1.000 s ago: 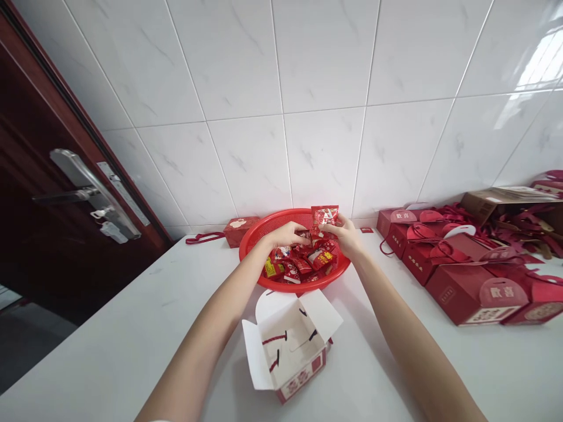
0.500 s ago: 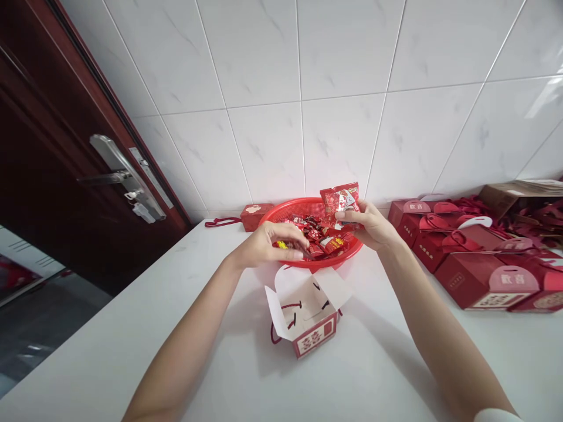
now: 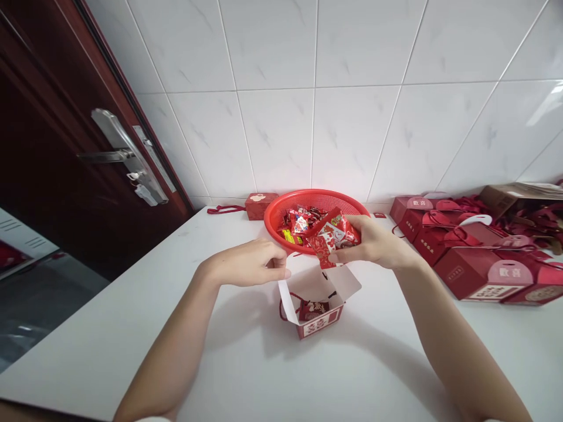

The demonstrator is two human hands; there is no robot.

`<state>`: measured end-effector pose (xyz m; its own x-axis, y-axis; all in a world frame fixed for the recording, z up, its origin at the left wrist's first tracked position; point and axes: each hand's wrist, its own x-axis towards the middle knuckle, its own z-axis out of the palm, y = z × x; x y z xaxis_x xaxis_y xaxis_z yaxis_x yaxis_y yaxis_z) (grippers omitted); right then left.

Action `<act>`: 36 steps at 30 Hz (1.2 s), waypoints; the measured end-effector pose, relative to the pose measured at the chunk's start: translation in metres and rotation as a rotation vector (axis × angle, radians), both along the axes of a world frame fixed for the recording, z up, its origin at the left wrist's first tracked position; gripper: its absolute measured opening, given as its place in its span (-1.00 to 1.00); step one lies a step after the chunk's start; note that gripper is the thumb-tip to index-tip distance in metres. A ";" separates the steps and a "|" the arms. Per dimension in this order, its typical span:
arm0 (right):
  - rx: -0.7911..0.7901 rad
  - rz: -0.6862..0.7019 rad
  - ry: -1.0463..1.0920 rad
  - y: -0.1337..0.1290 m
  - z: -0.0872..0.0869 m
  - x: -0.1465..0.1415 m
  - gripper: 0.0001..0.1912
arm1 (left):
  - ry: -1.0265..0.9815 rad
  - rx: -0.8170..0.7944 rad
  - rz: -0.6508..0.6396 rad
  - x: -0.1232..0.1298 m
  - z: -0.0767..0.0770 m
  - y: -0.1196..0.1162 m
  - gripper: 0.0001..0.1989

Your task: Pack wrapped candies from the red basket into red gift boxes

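A small red and white gift box (image 3: 320,324) stands with its flaps up, and a dark red packet (image 3: 313,309) lies inside. My left hand (image 3: 250,262) has its fingers curled together at the top of the box's left flap, apparently pinching it. Above the back of the box, my right hand (image 3: 378,241) grips a shiny red snack packet (image 3: 332,234), tilted down toward the opening. Behind is a red plastic basket (image 3: 319,194) with several wrapped sweets (image 3: 299,221); the right hand and packet cover part of its front rim.
Several folded red gift boxes (image 3: 477,272) crowd the right side. A small red box (image 3: 261,206) with a ribbon (image 3: 225,209) sits left of the basket. The tiled wall (image 3: 275,140) borders the table (image 3: 246,363); a dark door (image 3: 53,152) is at left.
A dark red packet now lies in the gift box. My left hand has moved from the basket to the box's flap. My right hand has lowered its packet toward the box.
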<state>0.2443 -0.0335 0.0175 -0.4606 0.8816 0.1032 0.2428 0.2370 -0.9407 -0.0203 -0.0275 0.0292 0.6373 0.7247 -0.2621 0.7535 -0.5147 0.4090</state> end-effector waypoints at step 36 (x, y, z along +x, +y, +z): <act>0.051 0.451 -0.814 -0.008 -0.011 -0.019 -0.93 | 0.373 -0.298 0.177 0.013 -0.054 0.039 -0.87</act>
